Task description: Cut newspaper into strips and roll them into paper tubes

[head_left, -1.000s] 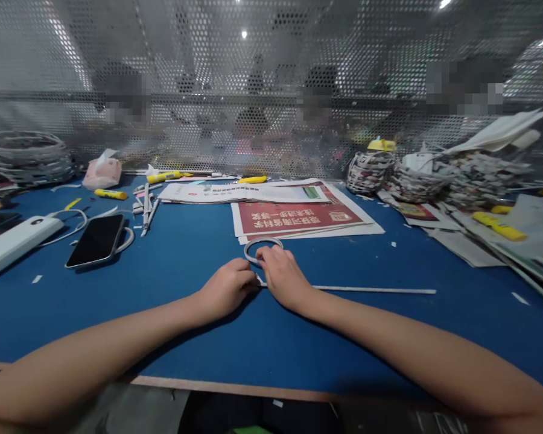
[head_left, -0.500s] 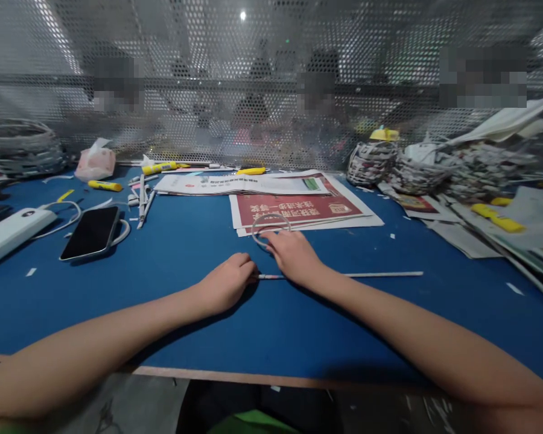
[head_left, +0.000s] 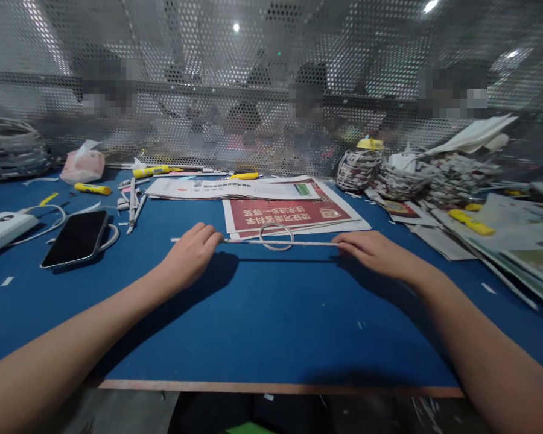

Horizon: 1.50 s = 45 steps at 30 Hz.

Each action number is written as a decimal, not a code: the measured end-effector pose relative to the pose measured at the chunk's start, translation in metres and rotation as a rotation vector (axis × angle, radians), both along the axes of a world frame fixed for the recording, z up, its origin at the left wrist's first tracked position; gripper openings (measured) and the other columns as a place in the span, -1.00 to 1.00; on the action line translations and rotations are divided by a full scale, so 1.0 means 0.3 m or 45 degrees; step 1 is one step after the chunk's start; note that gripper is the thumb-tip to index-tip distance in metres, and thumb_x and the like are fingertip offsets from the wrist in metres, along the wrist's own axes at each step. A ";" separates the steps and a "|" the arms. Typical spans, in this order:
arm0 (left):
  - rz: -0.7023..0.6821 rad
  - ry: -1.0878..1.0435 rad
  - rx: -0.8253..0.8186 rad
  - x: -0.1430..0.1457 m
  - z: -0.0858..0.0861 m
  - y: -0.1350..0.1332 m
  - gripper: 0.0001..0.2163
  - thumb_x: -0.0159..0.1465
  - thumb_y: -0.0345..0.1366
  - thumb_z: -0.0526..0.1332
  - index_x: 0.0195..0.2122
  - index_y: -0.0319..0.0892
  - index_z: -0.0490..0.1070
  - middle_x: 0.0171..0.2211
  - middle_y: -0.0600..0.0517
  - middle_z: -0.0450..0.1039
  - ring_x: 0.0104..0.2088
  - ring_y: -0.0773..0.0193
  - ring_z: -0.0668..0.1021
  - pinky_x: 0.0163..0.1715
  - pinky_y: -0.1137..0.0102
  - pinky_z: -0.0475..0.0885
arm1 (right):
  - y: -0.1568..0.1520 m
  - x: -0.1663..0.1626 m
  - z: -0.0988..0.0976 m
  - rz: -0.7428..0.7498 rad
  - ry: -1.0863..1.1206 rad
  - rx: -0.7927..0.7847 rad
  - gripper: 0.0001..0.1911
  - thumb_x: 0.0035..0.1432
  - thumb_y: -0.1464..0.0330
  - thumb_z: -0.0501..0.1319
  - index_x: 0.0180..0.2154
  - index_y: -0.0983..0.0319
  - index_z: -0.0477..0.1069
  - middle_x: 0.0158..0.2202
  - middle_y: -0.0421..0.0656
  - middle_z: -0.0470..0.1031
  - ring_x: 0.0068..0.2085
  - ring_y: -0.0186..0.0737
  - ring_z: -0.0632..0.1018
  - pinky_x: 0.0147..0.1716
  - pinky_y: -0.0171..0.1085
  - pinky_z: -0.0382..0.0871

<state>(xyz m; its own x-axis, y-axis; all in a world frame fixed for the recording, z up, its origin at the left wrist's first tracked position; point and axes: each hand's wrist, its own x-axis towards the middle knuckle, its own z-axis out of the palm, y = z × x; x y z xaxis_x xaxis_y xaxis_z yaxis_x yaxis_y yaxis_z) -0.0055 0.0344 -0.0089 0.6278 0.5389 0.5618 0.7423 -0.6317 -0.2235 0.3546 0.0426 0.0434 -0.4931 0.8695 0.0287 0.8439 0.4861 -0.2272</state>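
Observation:
A thin rolled paper stick is held level just above the blue table. My left hand pinches it near its left end and my right hand pinches its right end. A small paper ring lies on the table right behind the stick's middle, at the front edge of a red-and-white newspaper. Both hands are closed around the stick.
A black phone and a white power bank lie at the left with a cable. Yellow glue sticks, more paper sticks, woven paper baskets and newspaper piles ring the table. A perforated metal screen stands behind; people sit beyond it.
My hands have moved apart along the stick and lifted it toward the newspaper. My right hand let go of the ring, which now lies behind the stick.

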 end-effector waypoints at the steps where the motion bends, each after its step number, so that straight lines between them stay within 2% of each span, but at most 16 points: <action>1: 0.001 -0.011 0.008 -0.014 0.002 0.016 -0.77 0.28 -0.53 -0.09 -0.32 -0.33 0.35 -0.42 -0.12 0.33 -0.39 0.17 0.30 -0.38 0.33 0.29 | 0.005 0.040 0.001 -0.073 0.048 0.006 -0.66 0.17 0.21 -0.09 -0.38 0.21 0.37 -0.42 -0.13 0.46 -0.38 -0.23 0.45 -0.36 -0.26 0.26; 4: 0.004 -0.037 -0.011 -0.045 -0.004 0.055 -0.74 0.27 -0.54 -0.13 -0.31 -0.29 0.35 -0.41 -0.11 0.33 -0.39 0.18 0.31 -0.38 0.34 0.30 | 0.015 0.115 -0.002 -0.197 0.165 -0.033 -0.65 0.15 0.17 -0.07 -0.43 0.20 0.38 -0.49 -0.14 0.44 -0.43 -0.24 0.45 -0.39 -0.26 0.27; 9: -0.035 -0.047 -0.057 -0.062 -0.016 0.079 -0.74 0.26 -0.55 -0.14 -0.30 -0.27 0.33 -0.40 -0.09 0.32 -0.38 0.19 0.34 -0.37 0.35 0.32 | 0.017 0.126 -0.010 -0.210 0.239 -0.024 -0.65 0.08 0.13 -0.01 -0.41 0.20 0.42 -0.49 -0.11 0.45 -0.43 -0.21 0.45 -0.42 -0.24 0.28; 14: -0.044 -0.042 -0.133 -0.071 -0.009 0.082 -0.73 0.23 -0.56 -0.15 -0.29 -0.24 0.32 -0.38 -0.07 0.31 -0.33 0.21 0.37 -0.34 0.38 0.33 | 0.021 0.123 -0.013 -0.314 0.310 0.130 -0.73 0.03 0.18 0.05 -0.42 0.17 0.43 -0.34 -0.08 0.50 -0.31 -0.15 0.47 -0.35 -0.21 0.28; 21: -0.017 -0.077 -0.266 -0.109 -0.024 0.111 -0.78 0.29 -0.44 -0.13 -0.25 -0.22 0.30 -0.32 -0.05 0.29 -0.29 0.23 0.38 -0.28 0.38 0.34 | 0.026 0.150 -0.019 -0.401 0.437 0.453 -0.77 -0.05 0.15 0.16 -0.45 0.17 0.40 -0.36 -0.12 0.46 -0.29 -0.15 0.44 -0.32 -0.19 0.27; 23: 0.010 -0.095 -0.265 -0.113 -0.023 0.115 -0.77 0.30 -0.40 -0.13 -0.24 -0.22 0.30 -0.33 -0.05 0.29 -0.30 0.24 0.38 -0.29 0.37 0.34 | 0.028 0.160 -0.018 -0.450 0.475 0.403 -0.72 -0.06 0.11 0.16 -0.41 0.17 0.41 -0.34 -0.11 0.46 -0.29 -0.14 0.45 -0.30 -0.16 0.27; 25: 0.015 -0.105 -0.253 -0.113 -0.018 0.113 -0.76 0.31 -0.38 -0.14 -0.25 -0.24 0.30 -0.34 -0.06 0.30 -0.31 0.24 0.38 -0.30 0.37 0.34 | 0.030 0.167 -0.014 -0.513 0.534 0.262 -0.64 -0.05 0.04 0.11 -0.36 0.18 0.42 -0.40 -0.10 0.47 -0.35 -0.14 0.46 -0.31 -0.15 0.29; 28: 0.025 -0.102 -0.248 -0.109 -0.008 0.106 -0.74 0.31 -0.38 -0.15 -0.27 -0.25 0.31 -0.34 -0.07 0.30 -0.31 0.23 0.38 -0.32 0.37 0.35 | 0.032 0.168 -0.005 -0.574 0.602 0.088 -0.53 -0.07 -0.06 0.06 -0.43 0.20 0.42 -0.55 -0.12 0.44 -0.48 -0.19 0.44 -0.40 -0.16 0.30; 33: 0.024 -0.120 -0.238 -0.110 -0.003 0.104 -0.76 0.30 -0.36 -0.14 -0.28 -0.20 0.31 -0.36 -0.03 0.30 -0.33 0.25 0.38 -0.33 0.38 0.34 | 0.034 0.167 0.000 -0.621 0.652 0.141 -0.56 -0.18 -0.05 0.17 -0.50 0.21 0.42 -0.58 -0.15 0.40 -0.50 -0.25 0.38 -0.44 -0.21 0.25; 39: -0.048 -0.142 -0.206 -0.121 0.005 0.117 -0.77 0.31 -0.33 -0.12 -0.30 -0.20 0.30 -0.37 -0.02 0.31 -0.35 0.26 0.39 -0.33 0.39 0.34 | 0.038 0.188 -0.005 -0.672 0.756 0.233 -0.64 -0.16 0.07 0.22 -0.44 0.25 0.40 -0.40 -0.04 0.45 -0.39 -0.22 0.39 -0.34 -0.20 0.22; 42: -0.043 -0.145 -0.196 -0.125 0.007 0.117 -0.77 0.30 -0.35 -0.13 -0.29 -0.20 0.30 -0.36 -0.03 0.31 -0.34 0.26 0.38 -0.33 0.39 0.34 | 0.032 0.187 0.006 -0.639 0.781 0.168 -0.59 -0.14 0.03 0.20 -0.40 0.24 0.39 -0.41 -0.04 0.45 -0.36 -0.21 0.42 -0.30 -0.21 0.24; 45: 0.012 -0.146 -0.212 -0.129 0.003 0.114 -0.77 0.29 -0.38 -0.13 -0.27 -0.19 0.31 -0.34 -0.04 0.31 -0.31 0.25 0.39 -0.32 0.39 0.34 | 0.025 0.180 0.013 -0.600 0.768 -0.002 -0.52 -0.09 -0.05 0.13 -0.46 0.25 0.41 -0.56 -0.08 0.42 -0.50 -0.26 0.39 -0.39 -0.20 0.24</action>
